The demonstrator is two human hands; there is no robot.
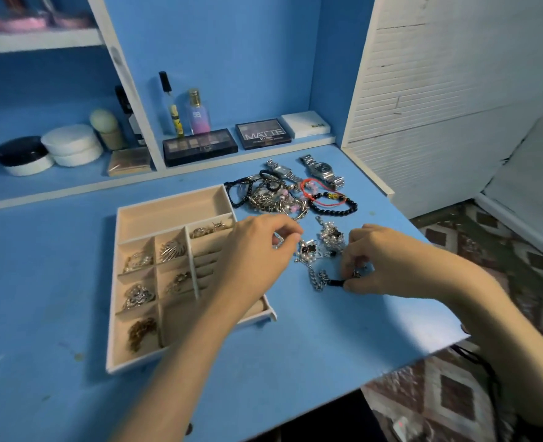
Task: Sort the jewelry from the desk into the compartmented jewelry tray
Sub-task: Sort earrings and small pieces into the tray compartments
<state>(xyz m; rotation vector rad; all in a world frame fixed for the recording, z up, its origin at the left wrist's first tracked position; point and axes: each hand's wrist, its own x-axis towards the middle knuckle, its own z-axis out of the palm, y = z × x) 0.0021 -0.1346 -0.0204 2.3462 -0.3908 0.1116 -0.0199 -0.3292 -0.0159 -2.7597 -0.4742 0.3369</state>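
Head view. Jewelry tray (pixel 168 218) lies on the blue surface (pixel 72 282), with chains and rings in several of its left compartments. Left hand (pixel 257 250), just right of the tray, pinches a small silvery piece (pixel 277 240); its forearm crosses the tray's right side and hides the compartments there. Right hand (pixel 388 263), farther right, pinches the black end of a silver chain (pixel 319 280) lying on the surface. Tangled bracelets (pixel 273 196) and two watches (pixel 324 172) lie beyond the tray's far right corner; eyeshadow palettes (pixel 200 146) lie behind the tray.
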